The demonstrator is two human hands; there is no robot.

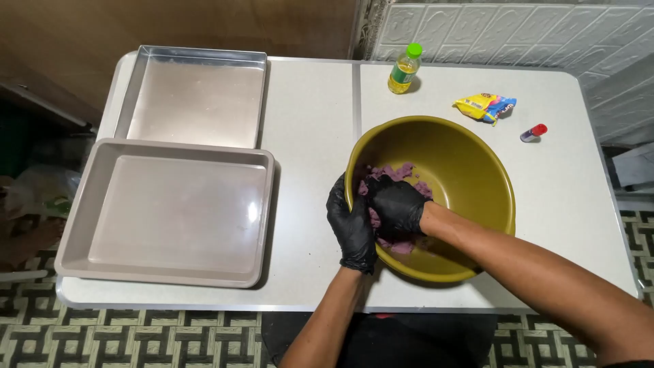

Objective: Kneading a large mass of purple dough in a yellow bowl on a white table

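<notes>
A large olive-yellow bowl (470, 160) sits on the white table, tilted toward me. Inside it lies a lump of purple dough (402, 174). Both my hands wear black gloves. My left hand (351, 225) grips the bowl's near-left rim from outside. My right hand (397, 204) is inside the bowl, fingers curled down onto the dough, which shows around and under it.
Two shallow rectangular metal trays lie to the left: one near (82, 238), one farther back (136, 95). At the table's back stand a small yellow bottle with a green cap (404, 69), a yellow snack packet (485, 107) and a small red-capped tube (533, 132).
</notes>
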